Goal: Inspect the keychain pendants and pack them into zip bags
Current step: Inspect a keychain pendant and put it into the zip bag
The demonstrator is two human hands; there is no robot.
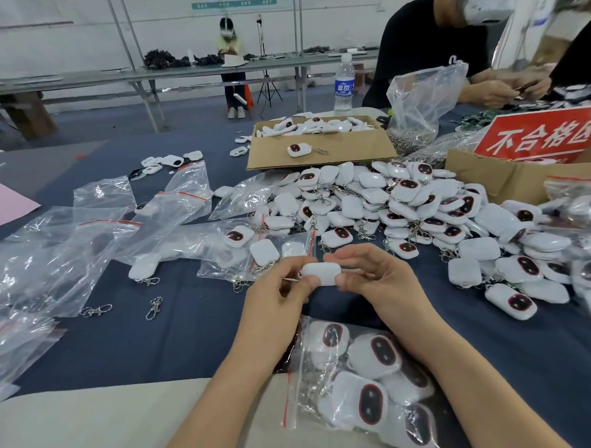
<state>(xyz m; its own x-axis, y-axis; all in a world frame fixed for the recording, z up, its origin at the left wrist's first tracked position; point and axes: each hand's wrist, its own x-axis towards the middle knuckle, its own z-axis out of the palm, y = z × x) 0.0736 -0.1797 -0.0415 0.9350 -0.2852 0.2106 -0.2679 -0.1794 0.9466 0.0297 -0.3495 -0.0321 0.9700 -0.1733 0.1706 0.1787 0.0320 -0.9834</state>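
Left hand: I saw the left hand (280,289) curled; its thumb and fingertips pinched the left end of one white pendant (320,274)
Right hand: the right hand (375,278) was half closed; its thumb pressed the pendant's right end while the fingers arched loosely over it
Pendant: one; plain white side towards me; held up off the blue cloth (176,336) between both hands
Filled zip bag (363,374): one; lying under the forearms at the near edge; I counted at least six pendants through the plastic
Pendant pile (406,211): one heap beyond and to the right of the hands; too many for me to count
Empty zip bags (99,227): several, overlapping on the left; I could not fix the number
Loose clasps (153,308): two on the cloth left of the hands
Cardboard box (321,154): one, open; one pendant lay on its front flap
Water bottle (344,84): one, upright behind the box
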